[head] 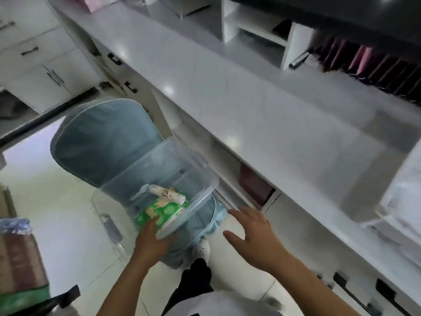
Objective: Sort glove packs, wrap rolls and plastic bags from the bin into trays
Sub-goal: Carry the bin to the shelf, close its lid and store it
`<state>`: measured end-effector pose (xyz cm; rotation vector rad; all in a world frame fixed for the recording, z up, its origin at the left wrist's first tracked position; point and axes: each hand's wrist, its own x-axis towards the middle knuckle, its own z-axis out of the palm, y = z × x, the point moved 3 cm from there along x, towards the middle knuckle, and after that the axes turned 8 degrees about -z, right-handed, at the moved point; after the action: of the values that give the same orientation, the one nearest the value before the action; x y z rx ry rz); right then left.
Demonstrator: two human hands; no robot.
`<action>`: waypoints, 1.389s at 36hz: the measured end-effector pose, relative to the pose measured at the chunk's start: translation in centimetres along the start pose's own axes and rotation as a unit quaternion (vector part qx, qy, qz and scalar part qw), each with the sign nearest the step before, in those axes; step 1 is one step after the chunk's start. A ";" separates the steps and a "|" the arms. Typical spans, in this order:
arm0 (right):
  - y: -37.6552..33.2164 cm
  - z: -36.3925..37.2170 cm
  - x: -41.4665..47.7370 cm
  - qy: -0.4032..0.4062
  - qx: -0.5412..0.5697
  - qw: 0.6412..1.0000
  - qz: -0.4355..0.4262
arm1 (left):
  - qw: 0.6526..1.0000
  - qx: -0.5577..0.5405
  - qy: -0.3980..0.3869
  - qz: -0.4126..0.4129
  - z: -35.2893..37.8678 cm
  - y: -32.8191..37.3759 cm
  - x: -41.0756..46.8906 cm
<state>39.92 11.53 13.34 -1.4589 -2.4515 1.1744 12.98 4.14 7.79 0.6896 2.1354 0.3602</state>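
A clear plastic bin (pixel 159 169) rests tilted on a blue-cushioned chair (pixel 100 137). Inside it lie a green printed pack (pixel 159 209) and a white printed roll (pixel 166 194) on top of that pack. My left hand (pixel 152 240) grips the bin's near rim, fingers curled over the edge by the green pack. Just right of the bin, my right hand (pixel 252 233) hovers above the floor with fingers spread and nothing in it. White trays (pixel 396 215) show blurred at the right edge, on the counter.
A long white counter (pixel 227 94) runs diagonally past the chair, with cubby shelves (pixel 255 30) and dark red folders (pixel 369 65) behind it. Below it are drawers with black handles. A brown and green package (pixel 20 265) stands at the lower left. The floor is white tile.
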 end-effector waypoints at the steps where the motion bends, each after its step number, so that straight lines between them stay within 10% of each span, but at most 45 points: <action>1: -0.4 1.0 1.8 -0.010 -0.005 1.000 0.007 | 1.000 -0.025 0.001 -0.018 -1.1 -1.5 1.7; 16: -1.9 14.2 16.6 -0.232 -0.139 0.947 0.172 | 0.904 -0.337 0.030 -0.262 -9.1 -16.7 19.0; 34: -1.8 10.4 30.0 -0.089 0.022 0.975 0.203 | 0.865 -0.398 0.133 -0.273 -12.1 -19.8 17.5; 50: -0.5 15.6 39.7 -0.091 0.257 0.916 0.294 | 0.852 -0.361 0.175 -0.337 -16.5 -23.3 12.8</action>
<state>11.37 33.03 -9.95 -2.0111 -1.5883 1.9427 -14.59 -7.29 -1.54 -0.5943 2.1684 0.8685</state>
